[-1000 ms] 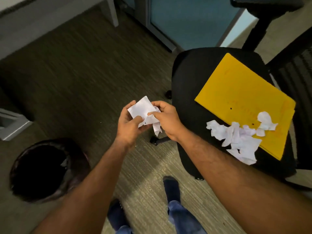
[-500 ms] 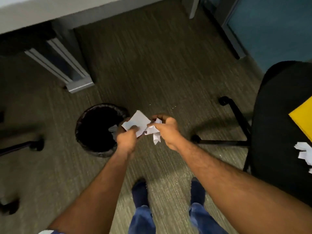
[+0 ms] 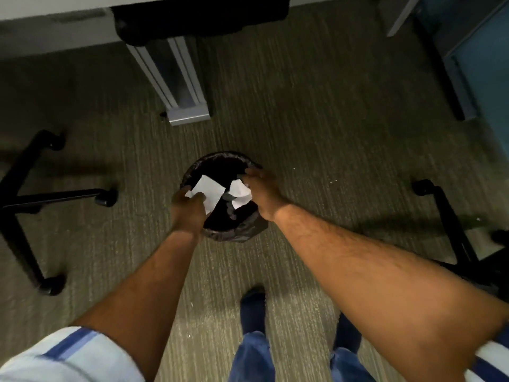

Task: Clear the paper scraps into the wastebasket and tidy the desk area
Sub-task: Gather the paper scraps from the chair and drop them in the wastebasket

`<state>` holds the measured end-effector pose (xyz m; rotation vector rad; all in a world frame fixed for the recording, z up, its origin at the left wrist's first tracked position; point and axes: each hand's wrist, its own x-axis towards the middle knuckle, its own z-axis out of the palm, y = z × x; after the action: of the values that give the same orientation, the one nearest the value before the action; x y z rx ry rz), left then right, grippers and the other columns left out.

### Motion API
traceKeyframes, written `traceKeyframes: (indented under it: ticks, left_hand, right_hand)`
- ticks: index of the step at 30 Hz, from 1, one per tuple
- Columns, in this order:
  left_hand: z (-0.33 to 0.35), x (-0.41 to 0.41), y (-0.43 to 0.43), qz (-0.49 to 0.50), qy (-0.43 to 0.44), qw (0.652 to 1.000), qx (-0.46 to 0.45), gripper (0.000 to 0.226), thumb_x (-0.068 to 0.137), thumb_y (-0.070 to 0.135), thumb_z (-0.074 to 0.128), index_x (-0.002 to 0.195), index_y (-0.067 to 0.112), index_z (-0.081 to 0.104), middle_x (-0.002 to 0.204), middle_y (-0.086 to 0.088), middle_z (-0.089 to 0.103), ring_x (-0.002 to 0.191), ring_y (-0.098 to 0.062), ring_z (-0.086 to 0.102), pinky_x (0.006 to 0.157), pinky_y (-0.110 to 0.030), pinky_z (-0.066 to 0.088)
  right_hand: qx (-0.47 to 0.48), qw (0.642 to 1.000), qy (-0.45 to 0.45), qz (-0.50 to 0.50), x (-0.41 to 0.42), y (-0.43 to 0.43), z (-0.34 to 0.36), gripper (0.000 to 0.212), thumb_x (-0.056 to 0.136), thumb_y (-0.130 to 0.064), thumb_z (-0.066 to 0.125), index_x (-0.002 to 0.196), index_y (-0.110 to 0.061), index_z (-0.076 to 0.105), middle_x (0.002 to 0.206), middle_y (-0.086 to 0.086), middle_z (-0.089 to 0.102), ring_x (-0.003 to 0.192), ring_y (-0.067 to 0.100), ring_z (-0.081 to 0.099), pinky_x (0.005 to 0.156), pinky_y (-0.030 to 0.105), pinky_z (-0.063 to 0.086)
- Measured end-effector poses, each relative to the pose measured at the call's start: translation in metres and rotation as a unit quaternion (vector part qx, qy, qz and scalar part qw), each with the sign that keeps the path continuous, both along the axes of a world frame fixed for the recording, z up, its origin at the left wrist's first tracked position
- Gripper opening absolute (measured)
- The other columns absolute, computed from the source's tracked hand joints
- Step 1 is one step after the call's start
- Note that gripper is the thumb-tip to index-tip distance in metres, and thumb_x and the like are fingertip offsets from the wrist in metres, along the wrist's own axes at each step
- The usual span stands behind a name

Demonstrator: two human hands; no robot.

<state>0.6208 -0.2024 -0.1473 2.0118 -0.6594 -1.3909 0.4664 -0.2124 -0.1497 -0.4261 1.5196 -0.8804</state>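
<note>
A round black wastebasket (image 3: 234,235) with a dark liner stands on the carpet in the middle of the view. Both my hands are over its mouth. My left hand (image 3: 188,212) pinches a flat white paper scrap (image 3: 209,190) above the left side of the opening. My right hand (image 3: 263,191) holds a crumpled white paper scrap (image 3: 240,192) over the right side. The two scraps are apart, with the dark inside of the basket showing between them.
A grey desk leg (image 3: 179,86) stands just behind the basket. Black office chair bases with casters sit at the left (image 3: 35,194) and at the right (image 3: 451,224). A blue partition (image 3: 482,64) is at the far right. My feet (image 3: 252,307) are on the carpet below.
I have turned away from the chair with the yellow folder toward the wastebasket. Both hands moved forward over its mouth and drew apart, each keeping a paper scrap.
</note>
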Motion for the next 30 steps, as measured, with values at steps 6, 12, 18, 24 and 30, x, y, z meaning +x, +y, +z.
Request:
traceKeyframes:
  ticks: [6, 12, 18, 24, 30]
  left_hand:
    - [-0.006, 0.012, -0.015, -0.056, 0.015, 0.998, -0.015, 0.043, 0.086, 0.012, 0.059, 0.129, 0.013, 0.057, 0.125, -0.022, 0.063, 0.108, -0.032, 0.064, 0.093, -0.046, 0.053]
    - [-0.009, 0.016, -0.005, -0.051, 0.027, 0.998, 0.005, 0.044, 0.091, 0.013, 0.06, 0.135, 0.013, 0.052, 0.132, -0.009, 0.059, 0.117, -0.029, 0.059, 0.084, -0.041, 0.055]
    - [-0.015, -0.019, 0.014, -0.101, 0.043, 0.993, 0.032, 0.028, 0.093, 0.005, 0.056, 0.12, 0.01, 0.059, 0.095, -0.004, 0.066, 0.096, -0.022, 0.064, 0.088, -0.04, 0.053]
    - [-0.005, -0.093, 0.028, -0.135, 0.114, 0.984, 0.034, 0.019, 0.095, -0.005, 0.047, 0.103, 0.009, 0.058, 0.08, -0.004, 0.067, 0.066, -0.011, 0.067, 0.069, -0.029, 0.051]
    - [0.012, -0.173, 0.043, -0.209, 0.128, 0.969, 0.028, 0.032, 0.094, -0.009, 0.044, 0.086, 0.02, 0.057, 0.08, -0.004, 0.058, 0.059, -0.01, 0.059, 0.047, -0.015, 0.046]
  right_hand:
    - [0.019, 0.998, 0.015, 0.054, -0.007, -0.009, -0.003, 0.039, 0.092, -0.026, 0.059, 0.125, -0.004, 0.059, 0.132, 0.017, 0.059, 0.119, 0.026, 0.055, 0.077, 0.028, 0.038]
    - [0.08, 0.995, 0.003, 0.058, -0.041, 0.023, -0.008, 0.028, 0.092, -0.027, 0.061, 0.117, -0.014, 0.062, 0.122, 0.014, 0.064, 0.102, 0.022, 0.06, 0.09, 0.039, 0.049]
    - [0.093, 0.991, 0.09, 0.038, -0.084, 0.069, -0.016, 0.029, 0.091, -0.019, 0.062, 0.117, -0.006, 0.066, 0.102, 0.01, 0.068, 0.082, 0.017, 0.061, 0.076, 0.033, 0.051]
    - [0.086, 0.99, 0.114, -0.015, -0.145, 0.112, -0.003, 0.022, 0.087, -0.004, 0.061, 0.108, -0.006, 0.068, 0.099, 0.01, 0.068, 0.083, 0.018, 0.06, 0.073, 0.028, 0.049]
    - [0.075, 0.987, 0.13, -0.057, -0.208, 0.157, 0.009, 0.009, 0.085, -0.02, 0.07, 0.093, -0.017, 0.068, 0.086, -0.002, 0.07, 0.075, 0.009, 0.066, 0.065, 0.019, 0.052]
